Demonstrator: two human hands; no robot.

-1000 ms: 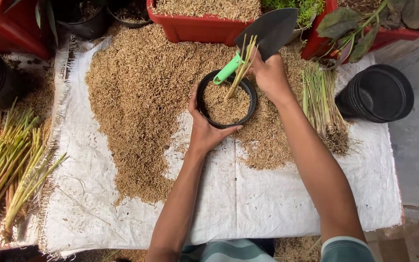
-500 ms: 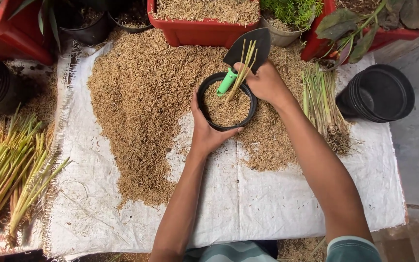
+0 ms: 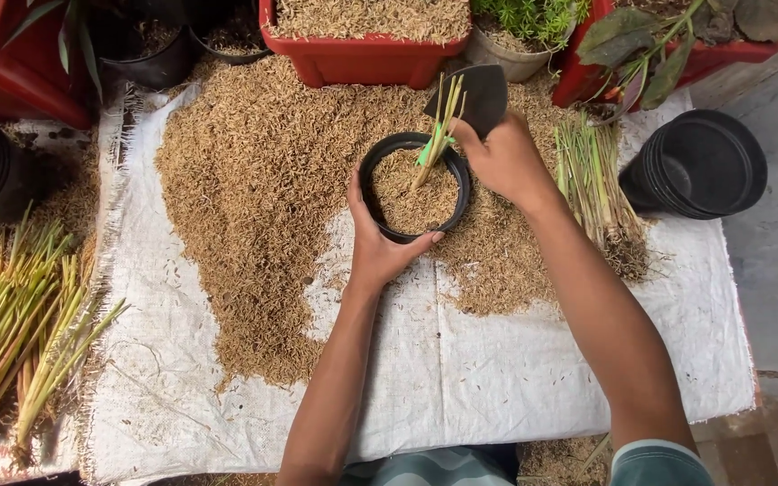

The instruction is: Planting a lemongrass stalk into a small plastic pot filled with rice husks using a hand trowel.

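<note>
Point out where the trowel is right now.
In the head view, upper middle: the trowel is in the right hand, over the black pot's far rim.

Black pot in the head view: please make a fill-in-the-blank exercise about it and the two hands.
1. The left hand grips the rim of the round ______ pot.
2. The right hand holds a trowel with a ______ handle, together with some plant stalks.
3. The pot is filled with ______ husks.
4. The stack of empty black pots stands on the person's ______ side.

Missing words: black; green; brown; right
</note>
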